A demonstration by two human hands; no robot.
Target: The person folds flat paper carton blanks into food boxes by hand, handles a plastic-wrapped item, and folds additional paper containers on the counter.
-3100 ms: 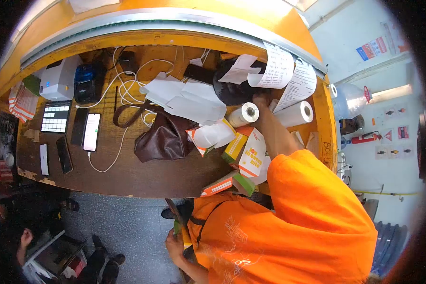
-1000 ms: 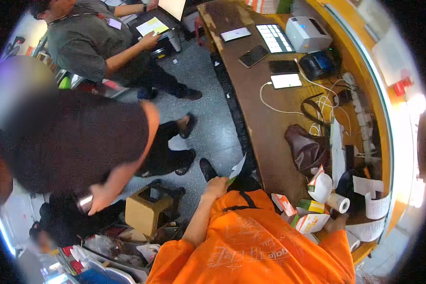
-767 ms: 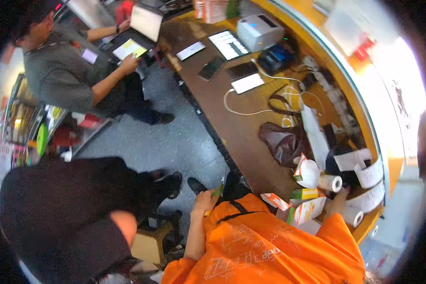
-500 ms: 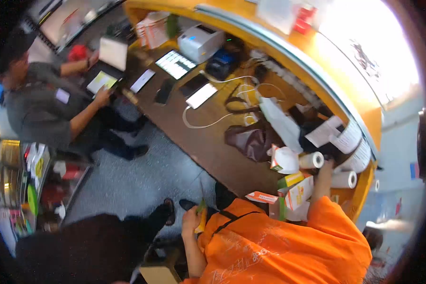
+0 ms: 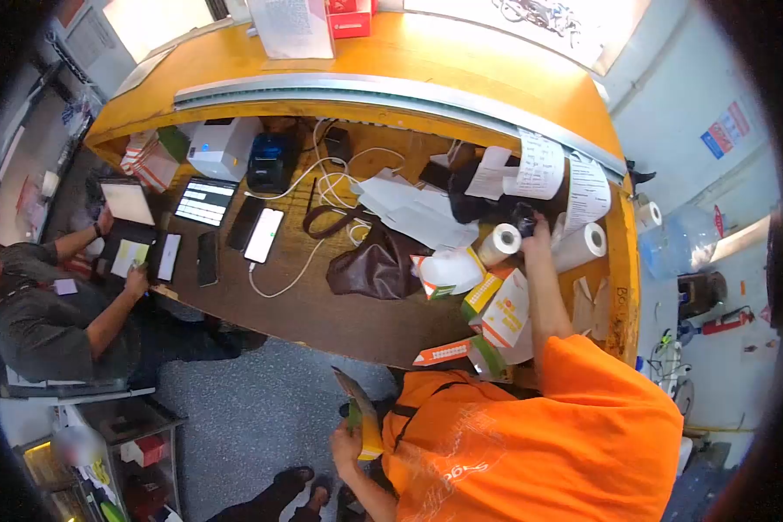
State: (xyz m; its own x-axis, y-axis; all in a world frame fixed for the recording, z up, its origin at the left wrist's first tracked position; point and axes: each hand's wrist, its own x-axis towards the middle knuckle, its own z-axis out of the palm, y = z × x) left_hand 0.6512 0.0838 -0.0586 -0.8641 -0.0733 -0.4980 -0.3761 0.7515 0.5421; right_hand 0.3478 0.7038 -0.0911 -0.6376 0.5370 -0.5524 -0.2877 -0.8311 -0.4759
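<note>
two hands noted. the carton (image 5: 506,315) on the desk (image 5: 296,304) reads "joy in every bite"; script on the orange shirt (image 5: 531,426) is partly legible, print on the receipts (image 5: 538,165) too small to read. the right arm extends over the desk; the right hand (image 5: 538,230) is at a dark item (image 5: 524,214) near the roll (image 5: 501,244), finger closure cannot be told. the left hand (image 5: 346,445), low beside the body, has fingers curled on the box (image 5: 371,433), yellow and green, its flap raised, off the desk.
</note>
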